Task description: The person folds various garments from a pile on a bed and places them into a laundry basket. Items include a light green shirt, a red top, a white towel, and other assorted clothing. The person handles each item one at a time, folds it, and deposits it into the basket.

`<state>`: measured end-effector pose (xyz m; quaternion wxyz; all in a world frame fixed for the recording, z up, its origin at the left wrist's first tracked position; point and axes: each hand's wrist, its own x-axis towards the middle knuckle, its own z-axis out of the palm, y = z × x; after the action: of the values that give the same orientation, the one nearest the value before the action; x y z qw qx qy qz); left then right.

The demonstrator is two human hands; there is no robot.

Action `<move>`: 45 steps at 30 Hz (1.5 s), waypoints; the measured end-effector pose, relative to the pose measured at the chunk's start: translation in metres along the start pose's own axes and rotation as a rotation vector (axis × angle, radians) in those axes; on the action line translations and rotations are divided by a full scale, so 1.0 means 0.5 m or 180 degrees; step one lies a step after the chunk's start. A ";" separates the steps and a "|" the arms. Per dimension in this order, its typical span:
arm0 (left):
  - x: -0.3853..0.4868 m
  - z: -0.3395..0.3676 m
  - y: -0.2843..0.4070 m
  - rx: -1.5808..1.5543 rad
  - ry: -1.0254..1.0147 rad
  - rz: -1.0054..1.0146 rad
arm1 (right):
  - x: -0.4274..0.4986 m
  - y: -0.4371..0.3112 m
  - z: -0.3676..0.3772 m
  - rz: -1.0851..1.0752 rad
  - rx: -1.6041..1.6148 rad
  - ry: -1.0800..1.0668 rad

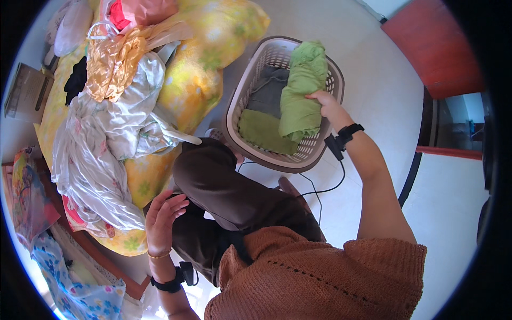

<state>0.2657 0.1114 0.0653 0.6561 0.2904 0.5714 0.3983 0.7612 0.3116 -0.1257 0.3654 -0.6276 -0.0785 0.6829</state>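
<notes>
My right hand (pixel 326 103) rests on a rolled light-green cloth (pixel 303 88), which lies lengthwise along the right side of a plastic laundry basket (pixel 236 120). Its thumb and a finger touch the fabric; whether they pinch it is hard to tell. Beneath and beside the roll, a darker green folded cloth (pixel 264 130) and a grey garment (pixel 268 96) lie in the basket. Raised over my lap, my left hand (pixel 164 212) holds nothing, its fingers slightly curled and apart. Beside it, a white satiny cloth (pixel 100 160) lies crumpled on a yellow floral cover (pixel 200 72).
An orange satiny cloth (pixel 116 60), a black cloth (pixel 76 80) and a pink bag (pixel 148 10) lie on the cover. A cardboard box (pixel 28 94) stands far left. Cables (pixel 316 192) hang near the basket. Red furniture (pixel 436 48) stands at right.
</notes>
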 end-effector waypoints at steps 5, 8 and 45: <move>0.009 -0.005 -0.006 -0.0022 -0.0011 -0.0174 | 0.177 0.109 -0.092 0.0019 0.0345 0.0879; 0.015 -0.003 -0.005 0.0003 -0.0052 -0.0242 | 0.276 0.148 -0.133 -0.0210 -0.1291 0.0964; 0.015 -0.040 0.030 0.0581 0.0412 0.0188 | 0.059 0.032 0.088 0.0601 -0.7288 -0.1067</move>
<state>0.2433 0.1240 0.0706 0.5767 0.3393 0.6377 0.3817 0.7161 0.3330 -0.1495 -0.4834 -0.4961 -0.6505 0.3116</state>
